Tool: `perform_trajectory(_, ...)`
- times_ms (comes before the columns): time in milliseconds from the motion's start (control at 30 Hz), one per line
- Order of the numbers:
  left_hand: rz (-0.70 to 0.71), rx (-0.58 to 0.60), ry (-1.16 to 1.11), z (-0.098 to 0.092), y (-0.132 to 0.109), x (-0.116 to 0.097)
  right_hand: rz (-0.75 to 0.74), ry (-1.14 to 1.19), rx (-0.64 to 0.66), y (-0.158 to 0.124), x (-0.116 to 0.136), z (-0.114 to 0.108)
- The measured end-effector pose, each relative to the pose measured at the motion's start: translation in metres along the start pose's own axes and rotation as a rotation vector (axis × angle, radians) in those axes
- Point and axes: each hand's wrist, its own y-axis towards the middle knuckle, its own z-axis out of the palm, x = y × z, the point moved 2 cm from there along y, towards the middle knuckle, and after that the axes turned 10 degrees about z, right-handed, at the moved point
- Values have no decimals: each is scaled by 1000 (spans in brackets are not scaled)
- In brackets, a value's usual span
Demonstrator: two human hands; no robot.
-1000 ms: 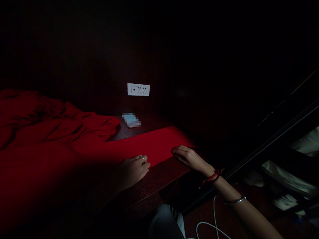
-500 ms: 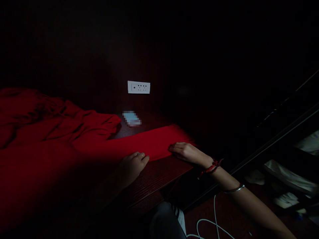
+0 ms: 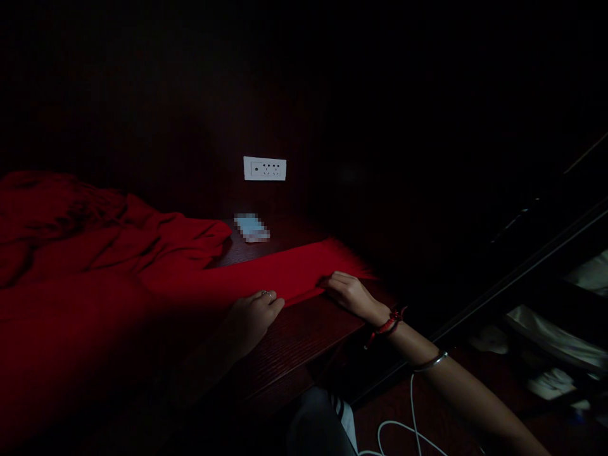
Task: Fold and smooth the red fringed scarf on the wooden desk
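Observation:
A red fringed scarf (image 3: pixel 280 269) lies in a long flat band across a dark wooden surface, its fringe at the right end. My left hand (image 3: pixel 256 315), with a ring on it, is closed at the scarf's near edge, fingers curled over the cloth. Farther right, my right hand (image 3: pixel 350 293) pinches the same near edge close to the fringed end. A red cord bracelet (image 3: pixel 390 322) and a silver bangle (image 3: pixel 433 361) are on my right arm. Deep shadow covers my left forearm and the nearer cloth.
Bunched red cloth (image 3: pixel 156 237) is heaped at the back left. A small pale blue item (image 3: pixel 251 228), blurred out, lies behind the band. The wall carries a white socket plate (image 3: pixel 265 168). Below right, a white cable (image 3: pixel 394 423) loops over the floor near pale shoe-like items (image 3: pixel 551 383).
My right hand and forearm have shifted slightly left, toward my left hand, along the scarf's edge. My left hand stays in place.

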Motion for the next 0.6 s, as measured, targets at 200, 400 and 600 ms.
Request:
perform_trajectory(200,-6,-2,8,4,0,-1,37,-3,-13,2,0,0)
perform_trajectory(400,61,-7,-10,5,-1,0,-51,-94,91,-7,1,-7)
perform_trajectory(600,117,11,29,-2,-2,-2,-39,-104,86,-13,-1,-10)
